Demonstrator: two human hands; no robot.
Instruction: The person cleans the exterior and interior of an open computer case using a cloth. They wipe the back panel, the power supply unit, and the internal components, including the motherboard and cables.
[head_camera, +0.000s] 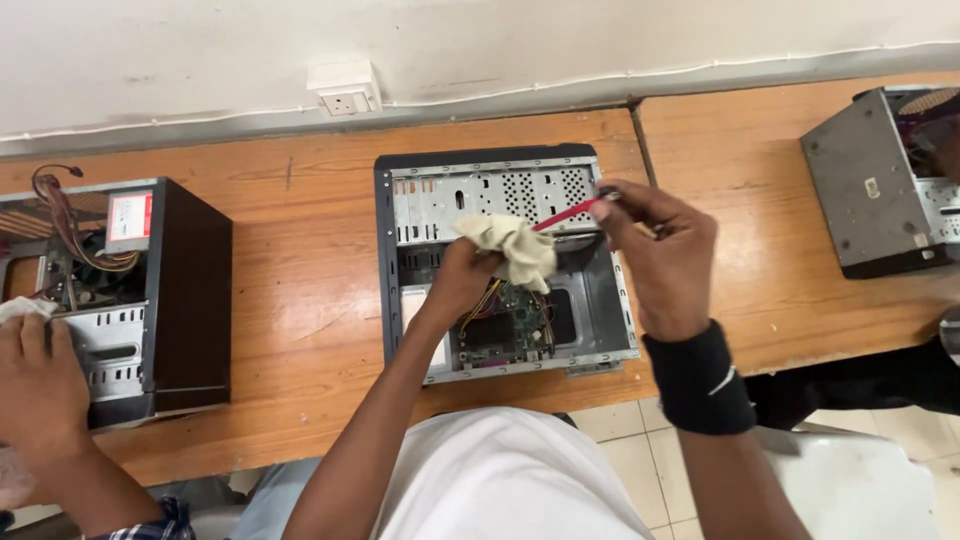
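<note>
While the left hand (462, 280) was closed around a crumpled cream cloth (512, 247) over the open computer case (500, 262), the cloth hid part of the circuit board (510, 328). Pinched on a red cable (565, 214), the right hand (655, 250) covered the cable's end. Another person's hand (35, 375) was cut off at left, beside a second black case (150, 300).

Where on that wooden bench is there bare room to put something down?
Bare wood lies between the black computer case on the left and the open grey middle case, and between that case and the grey case at right. Inside the middle case it is crowded with both hands.
</note>
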